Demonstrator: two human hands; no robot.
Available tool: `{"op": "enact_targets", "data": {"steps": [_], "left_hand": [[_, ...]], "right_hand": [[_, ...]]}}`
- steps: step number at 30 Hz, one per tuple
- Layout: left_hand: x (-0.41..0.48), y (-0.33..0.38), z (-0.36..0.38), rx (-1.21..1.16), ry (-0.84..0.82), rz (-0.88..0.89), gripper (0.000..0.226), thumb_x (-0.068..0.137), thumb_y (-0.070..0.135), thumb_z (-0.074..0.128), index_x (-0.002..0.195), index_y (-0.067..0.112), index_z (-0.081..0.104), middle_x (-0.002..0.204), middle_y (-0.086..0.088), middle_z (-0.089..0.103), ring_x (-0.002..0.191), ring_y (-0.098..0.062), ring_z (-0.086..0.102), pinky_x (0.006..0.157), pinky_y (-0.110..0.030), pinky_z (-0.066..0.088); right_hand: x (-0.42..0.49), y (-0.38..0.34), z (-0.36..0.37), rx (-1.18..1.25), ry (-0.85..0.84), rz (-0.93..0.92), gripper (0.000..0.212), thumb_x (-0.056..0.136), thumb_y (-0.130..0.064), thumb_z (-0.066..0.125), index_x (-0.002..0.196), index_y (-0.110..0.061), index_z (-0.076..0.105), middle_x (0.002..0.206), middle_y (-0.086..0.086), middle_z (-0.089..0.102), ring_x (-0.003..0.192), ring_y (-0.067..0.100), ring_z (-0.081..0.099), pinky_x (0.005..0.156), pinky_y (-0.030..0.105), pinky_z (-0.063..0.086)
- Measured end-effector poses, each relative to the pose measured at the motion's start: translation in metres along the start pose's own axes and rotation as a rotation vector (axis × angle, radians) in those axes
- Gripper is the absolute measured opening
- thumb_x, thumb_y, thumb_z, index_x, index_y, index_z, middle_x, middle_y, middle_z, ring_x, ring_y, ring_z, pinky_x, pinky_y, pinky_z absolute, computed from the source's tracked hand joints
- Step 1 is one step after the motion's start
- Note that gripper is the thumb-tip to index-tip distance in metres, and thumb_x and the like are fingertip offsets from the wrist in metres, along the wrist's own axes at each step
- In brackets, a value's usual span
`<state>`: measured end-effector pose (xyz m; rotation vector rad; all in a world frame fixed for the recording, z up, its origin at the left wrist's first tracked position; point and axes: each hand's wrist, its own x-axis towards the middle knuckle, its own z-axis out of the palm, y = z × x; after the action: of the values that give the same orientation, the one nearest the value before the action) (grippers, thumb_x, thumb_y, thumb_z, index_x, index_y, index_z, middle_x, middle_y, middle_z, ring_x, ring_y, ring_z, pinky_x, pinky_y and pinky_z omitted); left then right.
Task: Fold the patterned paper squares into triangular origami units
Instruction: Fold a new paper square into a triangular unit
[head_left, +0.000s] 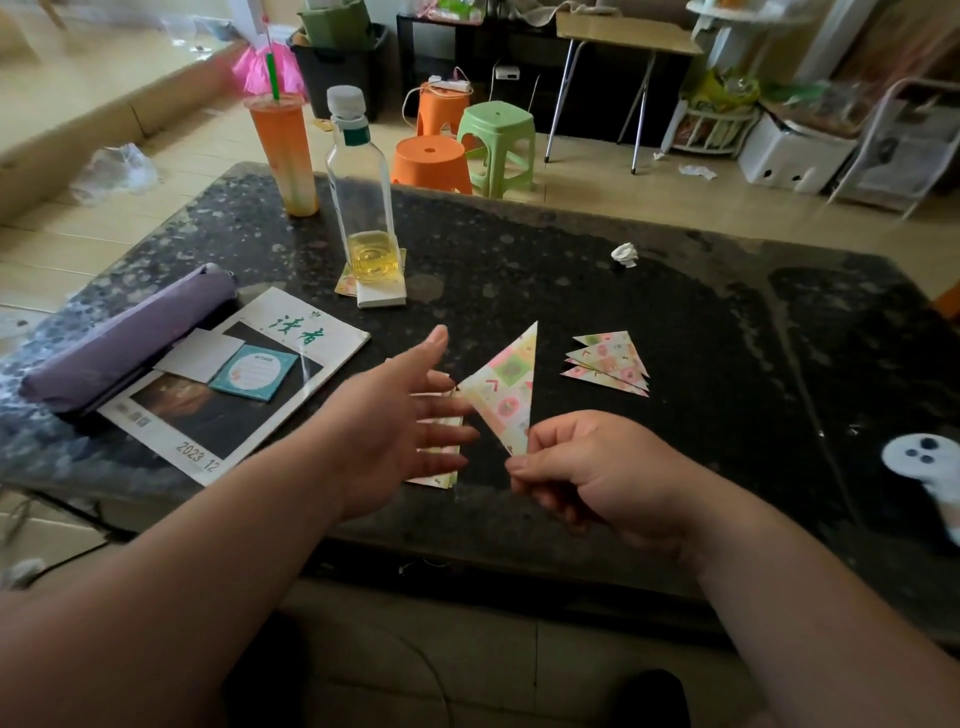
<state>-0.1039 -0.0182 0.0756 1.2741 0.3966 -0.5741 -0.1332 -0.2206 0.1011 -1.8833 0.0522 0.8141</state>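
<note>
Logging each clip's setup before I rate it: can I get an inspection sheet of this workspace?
Surface: dark speckled table, worn and stained.
Job's things: folded triangle held up off the table; pile of triangles lying to its right; squares stacked under the left hand.
Clutter: magazine, pencil case, bottle, cup, paper ball.
Hands: left hand open, fingers spread over the squares; right hand pinches the triangle's lower corner.
Cables: white cords on a far orange stool; none seen on the table.
Surroundings: green stool, folding table, tiled floor.
</note>
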Motion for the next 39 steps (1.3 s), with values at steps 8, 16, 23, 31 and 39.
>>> {"op": "enact_targets", "data": {"steps": [8, 16, 23, 31, 39], "left_hand": [[0.018, -0.005, 0.008, 0.009, 0.045, 0.147, 0.025, 0.086, 0.0, 0.072, 0.108, 0.01, 0.065, 0.081, -0.007, 0.075, 0.064, -0.013, 0.067, 0.062, -0.027, 0.055], [0.045, 0.006, 0.02, 0.014, 0.072, 0.19, 0.031, 0.087, 0.009, 0.074, 0.117, 0.014, 0.069, 0.094, -0.006, 0.078, 0.067, -0.016, 0.071, 0.064, -0.031, 0.055], [0.072, 0.009, 0.02, 0.022, 0.103, 0.106, 0.021, 0.095, 0.007, 0.067, 0.115, 0.013, 0.064, 0.095, -0.008, 0.079, 0.064, -0.015, 0.069, 0.065, -0.031, 0.053], [0.099, 0.012, 0.037, 0.107, 0.119, 0.128, 0.006, 0.096, 0.012, 0.068, 0.09, 0.01, 0.068, 0.08, -0.007, 0.075, 0.062, -0.015, 0.062, 0.062, -0.03, 0.051], [0.112, 0.004, 0.061, 0.144, 0.072, 0.094, 0.01, 0.095, 0.016, 0.07, 0.087, 0.012, 0.066, 0.079, -0.007, 0.075, 0.061, -0.016, 0.062, 0.062, -0.031, 0.051]], "right_hand": [[0.022, -0.001, -0.008, -0.021, 0.042, 0.032, 0.023, 0.1, -0.023, 0.065, 0.079, -0.013, 0.071, 0.063, 0.0, 0.06, 0.051, 0.008, 0.049, 0.047, 0.02, 0.038], [0.051, 0.001, -0.029, 0.26, 0.476, -0.111, 0.025, 0.103, -0.026, 0.06, 0.088, -0.012, 0.074, 0.066, -0.002, 0.066, 0.056, 0.009, 0.053, 0.05, 0.023, 0.043], [0.084, 0.015, -0.071, 0.459, 0.724, -0.107, 0.021, 0.104, -0.025, 0.059, 0.097, -0.009, 0.07, 0.069, 0.001, 0.063, 0.052, 0.008, 0.049, 0.044, 0.021, 0.04], [0.107, 0.036, -0.106, 0.604, 0.856, 0.012, 0.017, 0.101, -0.024, 0.063, 0.091, -0.013, 0.071, 0.076, 0.003, 0.065, 0.058, 0.01, 0.049, 0.049, 0.024, 0.038], [0.105, 0.044, -0.116, 0.497, 0.963, -0.112, 0.011, 0.099, -0.016, 0.064, 0.094, -0.011, 0.073, 0.081, 0.006, 0.078, 0.066, 0.017, 0.073, 0.049, 0.021, 0.05]]}}
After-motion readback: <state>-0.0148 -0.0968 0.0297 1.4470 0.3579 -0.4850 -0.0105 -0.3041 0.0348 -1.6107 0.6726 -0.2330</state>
